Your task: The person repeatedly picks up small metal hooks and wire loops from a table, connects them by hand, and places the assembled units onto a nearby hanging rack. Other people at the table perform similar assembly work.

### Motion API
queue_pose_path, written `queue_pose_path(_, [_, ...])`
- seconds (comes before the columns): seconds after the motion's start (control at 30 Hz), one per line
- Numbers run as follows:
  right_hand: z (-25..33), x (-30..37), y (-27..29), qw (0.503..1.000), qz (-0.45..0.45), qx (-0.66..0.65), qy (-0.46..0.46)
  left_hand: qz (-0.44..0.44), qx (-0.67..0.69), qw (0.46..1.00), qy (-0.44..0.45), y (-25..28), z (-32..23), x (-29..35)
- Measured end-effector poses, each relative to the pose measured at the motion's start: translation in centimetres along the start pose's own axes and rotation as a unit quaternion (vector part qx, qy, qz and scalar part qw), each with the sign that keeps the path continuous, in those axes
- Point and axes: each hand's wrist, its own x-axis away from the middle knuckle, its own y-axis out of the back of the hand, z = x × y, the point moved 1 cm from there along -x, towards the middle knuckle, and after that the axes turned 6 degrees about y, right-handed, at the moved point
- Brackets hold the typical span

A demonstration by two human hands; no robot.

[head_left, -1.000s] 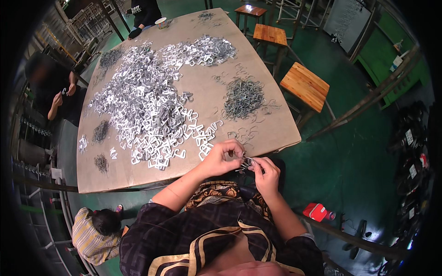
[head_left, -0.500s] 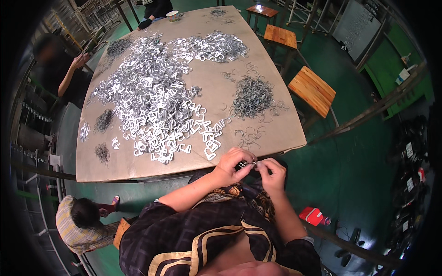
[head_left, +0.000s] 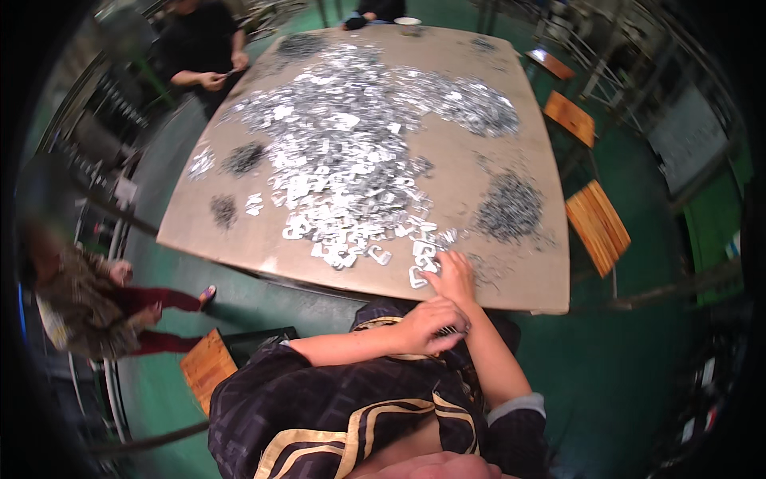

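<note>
My left hand (head_left: 433, 326) is curled closed below the table's near edge, beside my right wrist. Small metal pieces (head_left: 448, 330) show between its fingers, partly hidden and too small to name exactly. Over the table's near edge my right hand (head_left: 452, 277) reaches out, fingers stretched and thumb apart. Its thumb is by a few loose white hook-shaped metal pieces (head_left: 419, 276), whether touching I cannot tell. Beyond lies a large heap of such shiny pieces (head_left: 343, 172). A pile of thin dark wire pieces (head_left: 509, 207) lies to the right of my right hand.
The brown table (head_left: 215, 255) holds smaller dark piles (head_left: 243, 158) at left. Wooden stools (head_left: 598, 226) line its right side; another stool (head_left: 209, 367) stands behind at left. One person (head_left: 203, 52) stands at the far left, another (head_left: 112, 295) at the near left. A bowl (head_left: 408, 26) sits far back.
My hands were together at the table's edge; my right hand has moved out onto the table, while my left stays back, lower down. The view has shifted. The near-left person is now upright.
</note>
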Motion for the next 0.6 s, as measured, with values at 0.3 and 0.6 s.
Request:
queue_pose_path(0.3, [-1.4,1.1,2.3,0.917,-0.013,-0.365,-0.163,-0.025,-0.028,0.999,0.016,-0.1,0.4,1.1])
queue_pose_path(0.6, [1.0,5.9,9.7,0.828,-0.100,-0.510,-0.208,-0.054,-0.033,0.995,0.080,-0.3,1.1,0.4])
